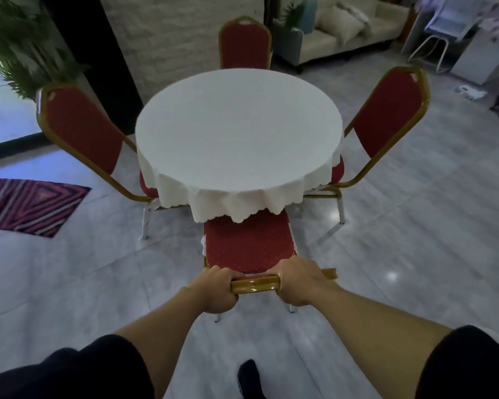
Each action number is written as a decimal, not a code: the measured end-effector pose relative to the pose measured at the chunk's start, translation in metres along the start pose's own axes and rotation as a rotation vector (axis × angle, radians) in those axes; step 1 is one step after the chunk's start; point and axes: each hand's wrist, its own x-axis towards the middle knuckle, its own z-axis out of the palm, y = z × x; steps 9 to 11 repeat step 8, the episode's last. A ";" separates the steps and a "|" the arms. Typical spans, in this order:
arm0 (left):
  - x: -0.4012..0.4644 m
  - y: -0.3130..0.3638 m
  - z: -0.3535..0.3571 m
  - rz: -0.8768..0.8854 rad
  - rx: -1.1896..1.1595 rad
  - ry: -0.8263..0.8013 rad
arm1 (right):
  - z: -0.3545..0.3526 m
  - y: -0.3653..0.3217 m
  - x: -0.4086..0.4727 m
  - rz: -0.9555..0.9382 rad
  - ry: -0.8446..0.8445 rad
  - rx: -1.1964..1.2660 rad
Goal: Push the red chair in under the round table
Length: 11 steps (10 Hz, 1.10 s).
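Red chair (249,244) w/ seat front already under bench (238,131) cloth; both hands, left (216,292) & right (296,283), clenched on gold backrest top for an even, straight push.

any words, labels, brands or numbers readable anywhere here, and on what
None can be read.
The red chair, held at its gold back rail by the left hand and right hand, shows no text.
The white tablecloth is plain.
The patterned rug has stripes only.
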 end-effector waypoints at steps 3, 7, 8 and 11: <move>0.047 -0.022 -0.041 0.086 -0.023 -0.178 | -0.027 0.022 0.050 -0.157 -0.012 -0.042; 0.057 0.003 -0.098 -0.013 0.053 -0.281 | -0.097 0.037 0.068 -0.045 -0.546 -0.035; 0.071 0.013 -0.135 -0.037 0.084 -0.056 | -0.131 0.059 0.086 0.022 -0.451 -0.042; 0.071 0.013 -0.135 -0.037 0.084 -0.056 | -0.131 0.059 0.086 0.022 -0.451 -0.042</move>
